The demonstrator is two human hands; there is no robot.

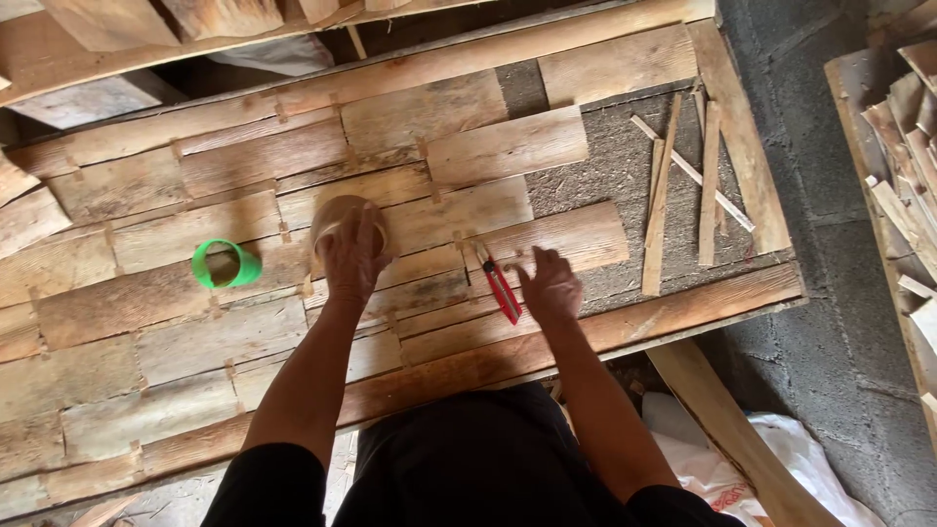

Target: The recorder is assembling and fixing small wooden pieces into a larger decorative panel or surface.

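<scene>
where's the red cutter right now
In the head view, the red cutter lies on the taped wood pieces, right of centre, just left of the right hand.

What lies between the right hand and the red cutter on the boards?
Nothing visible. The right hand rests on the boards just right of the red cutter, with only a narrow strip of bare wood between them. The left hand is on the tape roll, farther left and out of the way.
</scene>
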